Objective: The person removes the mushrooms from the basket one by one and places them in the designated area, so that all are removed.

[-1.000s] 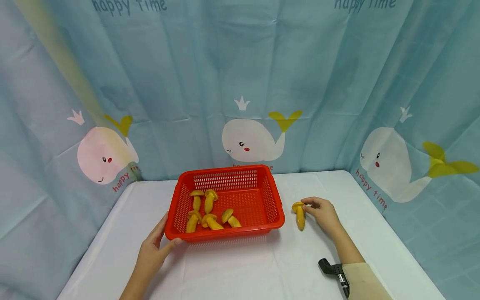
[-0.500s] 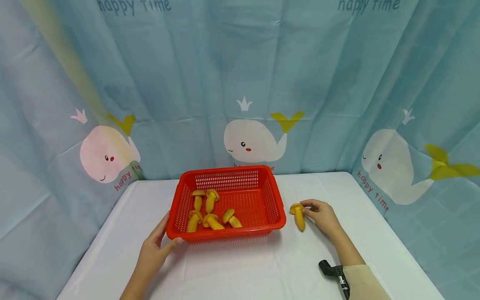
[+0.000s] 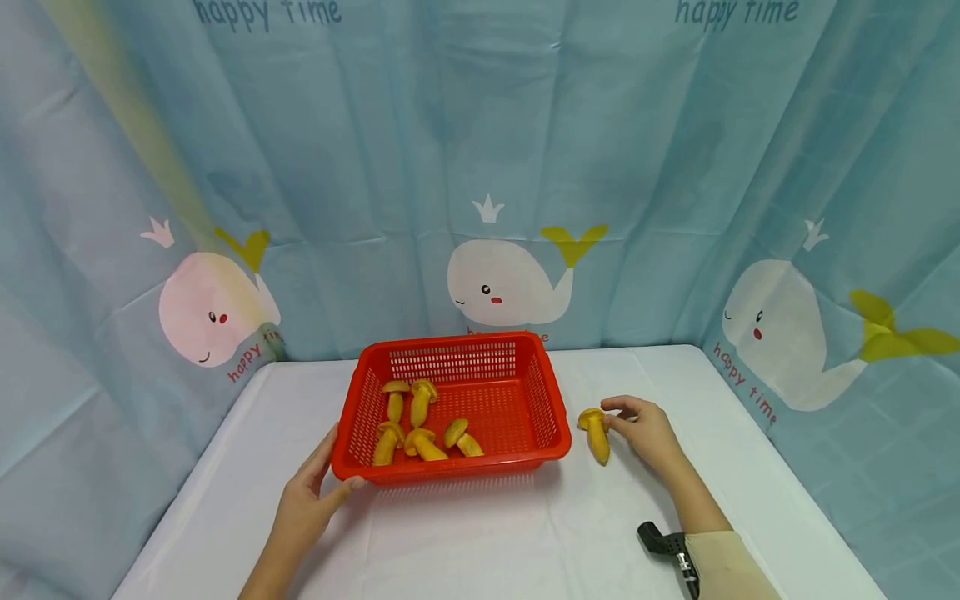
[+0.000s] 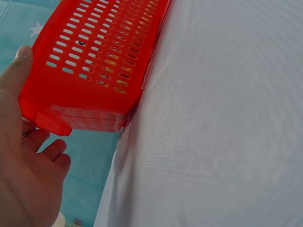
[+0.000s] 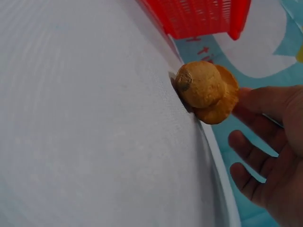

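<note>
A red plastic basket (image 3: 450, 468) stands on the white table, with several yellow mushrooms (image 3: 425, 446) lying in its left and middle parts. My left hand (image 3: 302, 508) holds the basket's front left corner, thumb at the rim; in the left wrist view the fingers (image 4: 56, 150) curl below that rim. Right of the basket, one more yellow mushroom (image 3: 597, 440) lies on the table, cap to the back, stem towards me. My right hand (image 3: 649, 433) is beside its cap with loosely bent fingers; the thumb tip is right at the cap's edge in the right wrist view.
A white cloth (image 3: 465, 542) covers the table. Behind and at both sides hangs a blue curtain (image 3: 375, 167) with whale prints. A black device (image 3: 660, 540) is at the right wrist, next to the beige sleeve (image 3: 727, 562).
The right hand and the single mushroom have shifted slightly left, closer to the basket, and the fingertips have loosened from the cap. The left hand keeps its place on the basket.
</note>
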`<state>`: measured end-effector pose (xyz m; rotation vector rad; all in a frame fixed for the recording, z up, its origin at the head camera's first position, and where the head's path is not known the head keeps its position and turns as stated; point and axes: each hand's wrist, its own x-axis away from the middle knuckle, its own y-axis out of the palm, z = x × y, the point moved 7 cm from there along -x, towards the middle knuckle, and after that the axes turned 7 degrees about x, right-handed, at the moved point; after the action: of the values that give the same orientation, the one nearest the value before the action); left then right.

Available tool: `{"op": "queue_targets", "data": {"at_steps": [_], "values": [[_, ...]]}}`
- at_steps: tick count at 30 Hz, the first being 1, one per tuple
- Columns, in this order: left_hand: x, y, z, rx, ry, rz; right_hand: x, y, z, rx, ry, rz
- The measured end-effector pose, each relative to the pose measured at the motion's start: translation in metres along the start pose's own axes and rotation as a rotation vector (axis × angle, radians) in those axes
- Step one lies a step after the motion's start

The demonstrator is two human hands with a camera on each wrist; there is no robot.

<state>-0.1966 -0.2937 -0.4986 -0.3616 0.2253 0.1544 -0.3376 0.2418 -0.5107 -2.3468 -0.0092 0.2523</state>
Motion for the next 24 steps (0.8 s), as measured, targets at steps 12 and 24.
{"op": "queue_targets", "data": {"at_steps": [12, 24], "values": [[0.001, 0.000, 0.000, -0.046, -0.034, 0.007, 0.009, -0.029, -0.049, 0.027, -0.062, 0.078], [0.001, 0.000, 0.001, -0.021, -0.009, 0.007, 0.025, -0.036, -0.108, -0.017, -0.173, 0.067]]}}
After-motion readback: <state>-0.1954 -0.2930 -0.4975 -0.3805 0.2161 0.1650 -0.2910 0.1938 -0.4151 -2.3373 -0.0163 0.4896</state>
